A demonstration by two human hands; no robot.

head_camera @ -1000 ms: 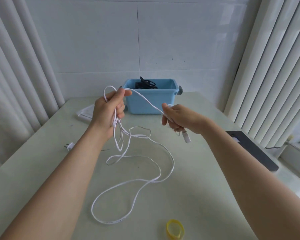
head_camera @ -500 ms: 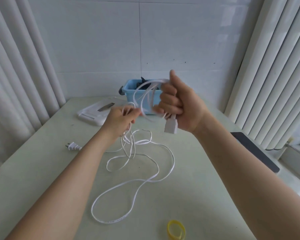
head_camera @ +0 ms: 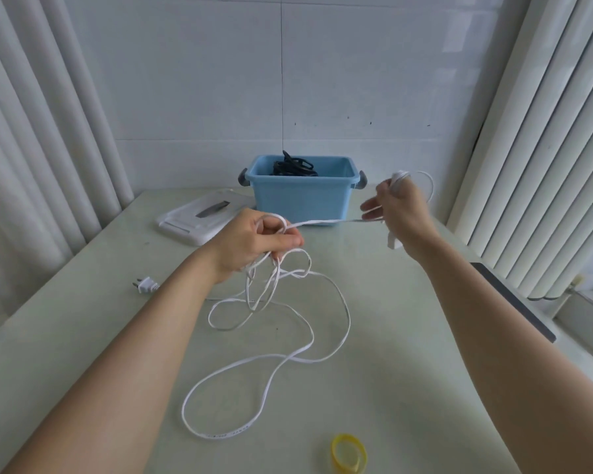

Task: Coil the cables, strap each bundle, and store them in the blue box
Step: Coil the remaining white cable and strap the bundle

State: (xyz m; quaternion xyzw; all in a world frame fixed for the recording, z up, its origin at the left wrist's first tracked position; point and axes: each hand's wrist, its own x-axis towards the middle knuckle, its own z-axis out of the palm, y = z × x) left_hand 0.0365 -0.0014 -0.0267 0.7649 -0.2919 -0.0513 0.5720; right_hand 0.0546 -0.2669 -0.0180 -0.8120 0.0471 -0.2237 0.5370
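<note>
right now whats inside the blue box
A bundle of coiled black cable sits inside the blue box, poking up above its rim toward the left. The opaque front wall hides the bottom, so anything lying under or beside the bundle cannot be seen.

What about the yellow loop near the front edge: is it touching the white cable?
Apart. The head view shows bare table between the yellow loop and the white cable's nearest bend.

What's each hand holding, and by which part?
Both hold the white cable. The left hand grips it mid-length, with slack hanging below. The right hand holds looped turns near the connector end, and the connector dangles under the hand.
</note>
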